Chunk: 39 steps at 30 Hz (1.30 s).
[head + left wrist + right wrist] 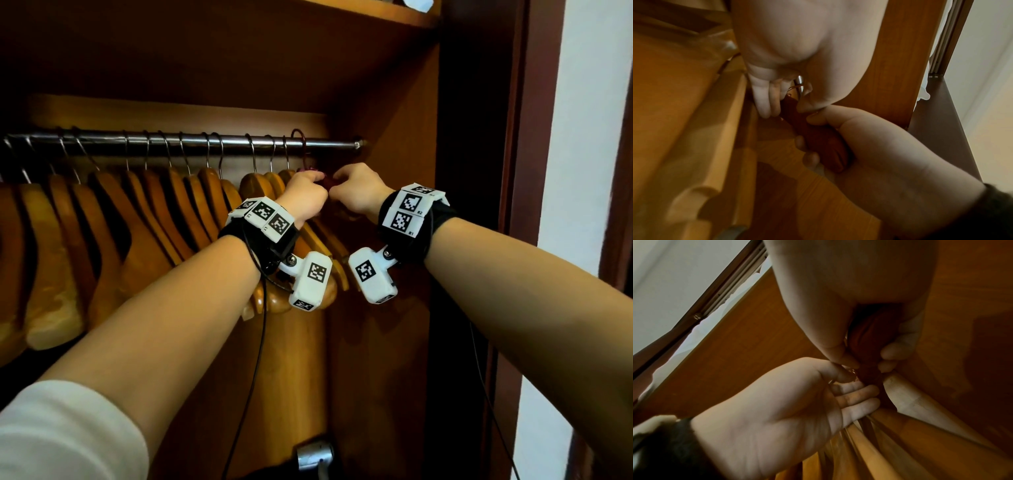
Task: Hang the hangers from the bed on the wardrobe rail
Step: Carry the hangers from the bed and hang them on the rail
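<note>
A dark red hanger [329, 182] hangs at the right end of the steel wardrobe rail [205, 145], its hook [301, 144] looped over the bar. My left hand [310, 186] pinches the hanger's neck between thumb and fingers [764, 100]. My right hand [352, 186] grips the hanger's arm [818, 139] just right of the neck, fingers curled round it [892, 353]. The two hands almost touch. Most of the red hanger [865, 337] is hidden by them.
Several light wooden hangers [137, 222] fill the rail to the left, the nearest against my left hand. The wardrobe's side wall [394, 154] is close on the right, with a shelf [376, 13] above. A metal fitting [313, 455] sits low down. Wrist cables hang below my arms.
</note>
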Available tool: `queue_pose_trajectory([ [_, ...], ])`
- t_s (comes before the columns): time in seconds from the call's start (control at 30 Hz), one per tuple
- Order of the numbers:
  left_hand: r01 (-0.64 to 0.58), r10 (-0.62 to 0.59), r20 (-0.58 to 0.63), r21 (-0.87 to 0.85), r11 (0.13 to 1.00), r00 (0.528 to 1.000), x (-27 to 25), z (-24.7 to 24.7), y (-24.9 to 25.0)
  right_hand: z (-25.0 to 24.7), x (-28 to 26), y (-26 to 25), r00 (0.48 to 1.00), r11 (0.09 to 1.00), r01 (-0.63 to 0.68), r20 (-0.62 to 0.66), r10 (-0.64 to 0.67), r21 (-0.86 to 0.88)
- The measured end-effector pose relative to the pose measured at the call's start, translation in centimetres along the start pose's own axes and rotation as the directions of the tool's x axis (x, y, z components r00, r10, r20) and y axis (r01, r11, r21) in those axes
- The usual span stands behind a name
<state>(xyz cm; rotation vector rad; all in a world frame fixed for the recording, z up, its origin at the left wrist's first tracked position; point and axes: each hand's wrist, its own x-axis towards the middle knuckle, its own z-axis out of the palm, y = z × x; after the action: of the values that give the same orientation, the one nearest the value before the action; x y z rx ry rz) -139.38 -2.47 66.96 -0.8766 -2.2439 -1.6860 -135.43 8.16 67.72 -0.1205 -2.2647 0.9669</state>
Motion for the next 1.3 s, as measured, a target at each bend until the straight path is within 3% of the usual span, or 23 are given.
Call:
queue_pose_trajectory([
  [0.33,0.015,-0.015,-0.004,0.033,0.999,1.000,-1.0,-0.1,-0.1,0.3,-0.9,0.8,0.998,0.998,-0.042,0.041,0.040,0.052],
  [0.7,0.055,-0.054,-0.043,0.033,0.998,0.998,-3.8,0.8,1.1,-1.1,-3.8,1.3,0.997,1.000,-0.027,0.074,0.028,-0.011],
  [1.3,0.114,-0.110,-0.103,0.035,0.993,0.989,-14.8,6.2,4.6,-6.0,-13.5,4.4,0.972,0.997,-0.016,0.236,-0.002,0.075],
])
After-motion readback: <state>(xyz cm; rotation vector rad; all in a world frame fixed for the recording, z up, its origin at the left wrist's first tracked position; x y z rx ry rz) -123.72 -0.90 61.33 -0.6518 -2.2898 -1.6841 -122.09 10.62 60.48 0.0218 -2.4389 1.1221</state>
